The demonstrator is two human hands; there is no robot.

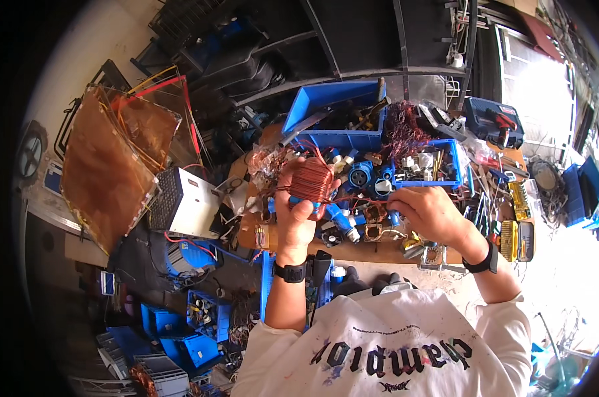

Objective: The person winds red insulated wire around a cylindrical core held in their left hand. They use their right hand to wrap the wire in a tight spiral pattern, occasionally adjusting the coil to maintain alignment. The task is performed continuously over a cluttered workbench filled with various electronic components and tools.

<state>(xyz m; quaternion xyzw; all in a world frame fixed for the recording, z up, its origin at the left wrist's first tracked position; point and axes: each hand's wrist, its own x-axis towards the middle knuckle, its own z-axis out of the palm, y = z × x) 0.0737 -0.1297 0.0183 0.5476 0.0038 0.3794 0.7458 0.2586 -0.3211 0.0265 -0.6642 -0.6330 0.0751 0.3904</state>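
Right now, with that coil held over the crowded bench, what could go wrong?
Only the left hand visibly supports the copper coil, so a slip might drop it onto the cluttered bench. A reddish wire also appears to run toward the right hand, near a blue plug; it could snag among the loose parts.

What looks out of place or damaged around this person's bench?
The large, blotchy brown sheet at the left stands tilted, its edges ragged. A dark-red tangle of thin wire lies loose beside the large blue plastic bin, unlike the wound copper-coloured coil in the person's bare left hand.
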